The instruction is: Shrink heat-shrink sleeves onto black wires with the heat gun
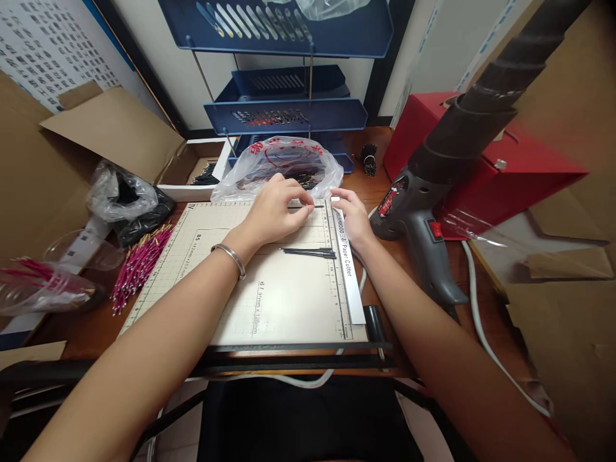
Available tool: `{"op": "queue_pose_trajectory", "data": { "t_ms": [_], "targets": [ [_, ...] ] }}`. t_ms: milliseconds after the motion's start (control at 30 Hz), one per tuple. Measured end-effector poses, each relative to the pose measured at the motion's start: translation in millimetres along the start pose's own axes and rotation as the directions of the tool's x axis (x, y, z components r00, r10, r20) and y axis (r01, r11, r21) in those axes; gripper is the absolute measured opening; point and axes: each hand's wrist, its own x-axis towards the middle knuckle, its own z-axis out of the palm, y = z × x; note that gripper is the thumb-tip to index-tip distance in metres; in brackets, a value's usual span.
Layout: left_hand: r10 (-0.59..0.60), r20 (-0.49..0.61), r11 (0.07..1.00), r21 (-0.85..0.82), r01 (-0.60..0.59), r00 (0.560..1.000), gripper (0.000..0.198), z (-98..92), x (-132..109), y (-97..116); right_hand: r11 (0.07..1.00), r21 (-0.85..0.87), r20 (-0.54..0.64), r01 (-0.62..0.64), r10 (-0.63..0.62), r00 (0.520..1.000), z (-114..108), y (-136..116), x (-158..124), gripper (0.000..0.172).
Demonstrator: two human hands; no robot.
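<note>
On the far part of the cream paper cutter (269, 289), my left hand (282, 212) has thumb and index finger closed on a thin black wire (318, 206). The wire's short end points right, toward the cutter's edge. My right hand (355, 221) rests at the far end of the white labelled strip (351, 282), fingers slightly bent and apart, with nothing visible in them. Nearer to me, a small bundle of black wires (310, 252) lies across the board, its right ends by the ruler edge. A clear plastic bag (231, 183) with dark wires sits just behind my left hand.
A grey heat gun (423, 205) stands at right before a red box (524, 173). Blue tiered trays (289, 115) rise at the back. Magenta wires (142, 263), a black bag (144, 215) and an open carton (192, 163) are at left. A white cable (476, 314) runs along the right.
</note>
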Motion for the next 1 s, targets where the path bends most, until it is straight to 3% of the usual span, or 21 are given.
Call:
{"op": "queue_pose_trajectory", "data": {
  "t_ms": [67,133,233,333,500,700,1000],
  "targets": [
    [0.107,0.039,0.991,-0.084,-0.103,0.994,0.02,-10.6,-6,10,0.998,0.052,-0.012,-0.043,0.043,0.999,-1,0,-2,0.045],
    [0.193,0.166,0.968,-0.193,-0.16,0.967,0.019,-20.3,-11,20,0.994,0.088,-0.011,-0.062,0.063,0.998,0,-1,-4,0.049],
    [0.233,0.336,0.947,-0.29,-0.135,0.912,0.014,-27.4,-15,28,0.994,0.099,0.008,-0.049,0.048,0.999,1,-3,-7,0.051],
    [0.218,0.391,0.95,-0.293,-0.103,0.894,0.012,-25.9,-14,30,0.992,0.114,0.007,-0.055,0.054,0.998,1,-5,-7,0.051],
    [0.216,0.411,0.964,-0.232,-0.127,0.886,0.014,-22.5,-12,30,0.993,0.102,-0.002,-0.064,0.065,0.998,2,-5,-7,0.049],
    [0.207,0.367,0.976,-0.02,-0.215,0.907,0.018,-22.8,-11,28,0.988,0.14,-0.006,-0.063,0.064,0.998,3,-6,-8,0.053],
    [0.047,0.251,0.981,0.173,-0.093,0.967,0.025,-12.4,-6,15,0.981,0.173,0.037,-0.091,0.086,0.996,3,-3,-9,0.054]
  ]
}}
